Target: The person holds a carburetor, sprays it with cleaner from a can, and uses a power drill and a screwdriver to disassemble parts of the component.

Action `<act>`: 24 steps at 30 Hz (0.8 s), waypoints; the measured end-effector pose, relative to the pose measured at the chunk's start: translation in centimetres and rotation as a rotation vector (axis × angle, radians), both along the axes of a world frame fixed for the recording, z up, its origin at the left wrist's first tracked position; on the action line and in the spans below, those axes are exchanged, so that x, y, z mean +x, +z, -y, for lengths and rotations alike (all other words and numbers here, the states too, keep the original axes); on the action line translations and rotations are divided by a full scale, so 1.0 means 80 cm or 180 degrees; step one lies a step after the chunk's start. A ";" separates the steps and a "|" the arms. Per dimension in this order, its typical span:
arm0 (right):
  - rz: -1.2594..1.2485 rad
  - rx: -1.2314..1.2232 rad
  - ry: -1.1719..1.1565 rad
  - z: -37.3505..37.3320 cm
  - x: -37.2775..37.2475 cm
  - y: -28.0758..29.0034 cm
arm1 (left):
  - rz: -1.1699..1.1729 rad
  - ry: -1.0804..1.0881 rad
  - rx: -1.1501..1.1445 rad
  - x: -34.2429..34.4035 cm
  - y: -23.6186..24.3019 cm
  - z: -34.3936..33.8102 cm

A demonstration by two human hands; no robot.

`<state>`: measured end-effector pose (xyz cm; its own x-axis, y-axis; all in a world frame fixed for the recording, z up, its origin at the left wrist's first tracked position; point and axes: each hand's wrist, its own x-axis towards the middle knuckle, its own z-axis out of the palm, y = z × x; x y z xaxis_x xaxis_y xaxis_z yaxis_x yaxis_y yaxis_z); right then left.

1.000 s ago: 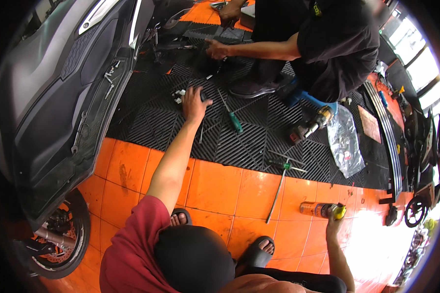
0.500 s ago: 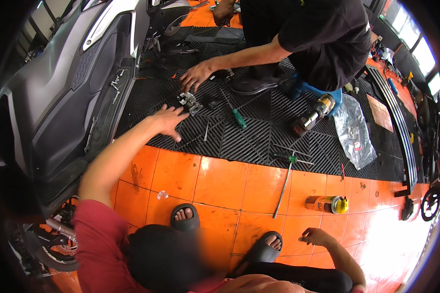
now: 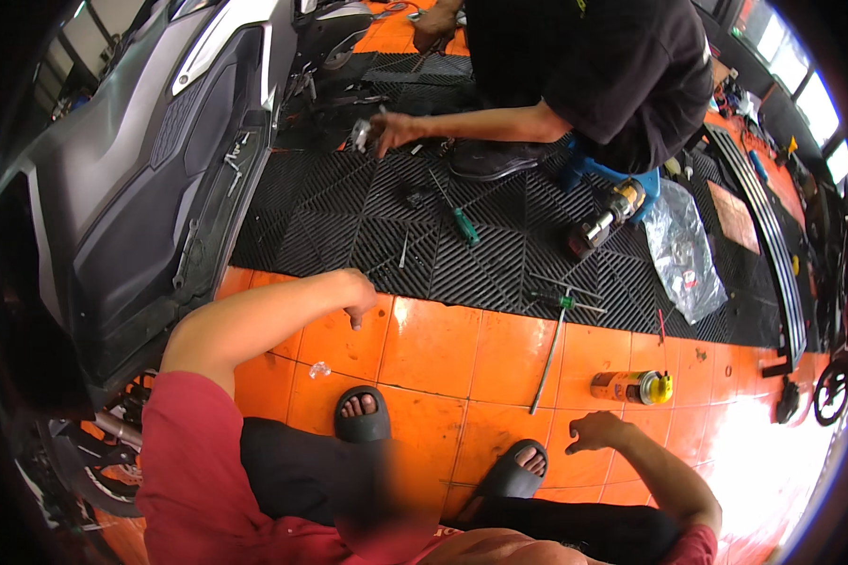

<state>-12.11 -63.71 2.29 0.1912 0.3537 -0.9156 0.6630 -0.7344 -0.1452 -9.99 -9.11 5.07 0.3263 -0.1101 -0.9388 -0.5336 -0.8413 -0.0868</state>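
My left hand [image 3: 356, 296] hangs loosely over the orange tiles by the edge of the black ribbed mat [image 3: 325, 221], its fingers drooping and nothing visible in them. Toward the lower right, my right hand [image 3: 597, 431] is held above the floor near an orange spray can [image 3: 629, 387]. Its fingers are bent, with a gap to the thumb and nothing seen between. Across the mat, a co-worker's hand [image 3: 394, 132] holds up a small silvery metal part [image 3: 360, 136]. A slim metal tool [image 3: 403, 251] lies on the mat beyond my left hand.
A grey scooter [image 3: 127, 198] stands along the left. On the mat lie a green-handled screwdriver [image 3: 465, 226], a cordless impact wrench [image 3: 608, 221] and a clear plastic bag [image 3: 683, 254]. A long T-handle wrench [image 3: 551, 353] reaches onto the tiles. The co-worker sits on a blue stool [image 3: 612, 169].
My left hand has drawn back from the metal part, toward me, and its spread fingers now droop. The co-worker has lifted that part off the mat. My right hand has risen slightly.
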 end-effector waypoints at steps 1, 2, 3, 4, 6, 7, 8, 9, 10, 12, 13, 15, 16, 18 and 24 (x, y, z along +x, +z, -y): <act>0.0004 -0.0012 -0.0018 0.004 -0.004 -0.003 | -0.0297 0.0021 0.0195 0.011 -0.008 0.001; 0.0006 -0.0021 -0.0034 0.008 -0.008 -0.006 | 0.0040 -0.0094 -0.0167 0.013 -0.015 -0.003; 0.0008 -0.0029 -0.0093 0.010 -0.017 -0.007 | 0.0361 -0.0222 -0.0512 0.007 -0.020 -0.011; -0.0032 -0.0067 -0.0139 0.012 -0.023 -0.007 | 0.0680 -0.0352 -0.0853 0.004 -0.025 -0.014; -0.0129 -0.0134 -0.0248 0.014 -0.036 -0.006 | 0.0694 -0.0405 -0.0924 0.007 -0.038 -0.008; -0.0196 -0.0115 -0.0282 0.012 -0.040 -0.004 | 0.0692 -0.0438 -0.0956 0.008 -0.043 -0.006; -0.0232 -0.0118 -0.0276 0.014 -0.043 -0.008 | 0.0645 -0.0420 -0.0958 0.010 -0.047 -0.003; -0.0264 -0.0131 -0.0281 0.017 -0.048 -0.013 | 0.0600 -0.0412 -0.0970 0.013 -0.043 0.006; -0.0297 -0.0143 -0.0283 0.020 -0.050 -0.016 | 0.0554 -0.0401 -0.0981 0.016 -0.040 0.014; -0.0233 -0.0083 -0.0253 0.023 -0.048 -0.020 | 0.0550 -0.0427 -0.1021 0.016 -0.043 0.020; -0.0204 -0.0042 -0.0225 0.022 -0.045 -0.022 | 0.0546 -0.0429 -0.1027 0.014 -0.043 0.020; -0.0159 -0.0061 -0.0215 0.018 -0.032 -0.024 | 0.0465 -0.0367 -0.0984 0.009 -0.041 0.020; -0.0140 -0.0072 -0.0209 0.015 -0.024 -0.024 | 0.0422 -0.0334 -0.0963 0.006 -0.039 0.020; -0.0080 -0.0009 -0.0155 0.007 -0.008 -0.022 | 0.0378 -0.0249 -0.0912 0.001 -0.035 0.017; -0.0135 -0.0218 -0.0020 -0.017 0.029 -0.021 | 0.0294 -0.0222 -0.0728 -0.015 -0.023 0.005</act>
<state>-9.81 -62.35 0.58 0.1536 0.2887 -0.9450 0.6527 -0.7477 -0.1223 -11.16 -9.54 3.23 0.3936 -0.3413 -0.8536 -0.5897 -0.8061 0.0505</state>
